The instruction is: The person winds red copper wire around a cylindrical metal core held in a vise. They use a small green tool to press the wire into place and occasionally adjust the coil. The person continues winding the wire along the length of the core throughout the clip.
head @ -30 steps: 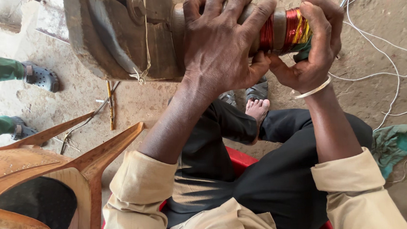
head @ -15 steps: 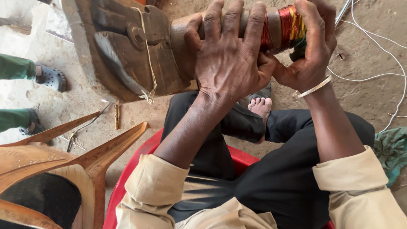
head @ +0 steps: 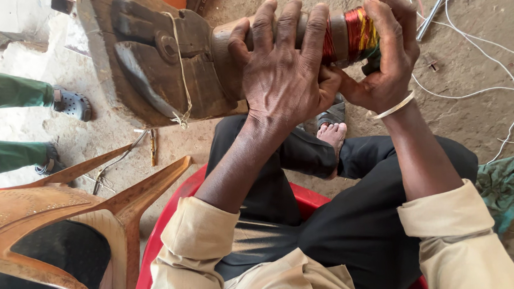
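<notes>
A worn wooden block (head: 147, 62) with a round wooden shaft (head: 228, 37) sticking out to the right fills the top of the head view. A coil of red and yellow wire (head: 354, 34) is wound around the shaft's right end. My left hand (head: 282, 73) lies over the shaft with fingers wrapped on it, just left of the coil. My right hand (head: 390, 55) is closed around the coil's right end, with a white bangle on the wrist. A thin string (head: 180, 78) hangs down the block.
I sit on a red plastic chair (head: 173, 225) with crossed legs and a bare foot (head: 333, 136). A brown plastic chair (head: 49, 214) stands at the left. Another person's legs in green trousers and sandals (head: 70, 103) are at far left. White wires (head: 475, 62) and a green cloth (head: 508, 187) lie on the dirt floor.
The wooden block and shaft have shifted right and down in view. Both hands keep their hold, and the left fingers have slid further over the shaft.
</notes>
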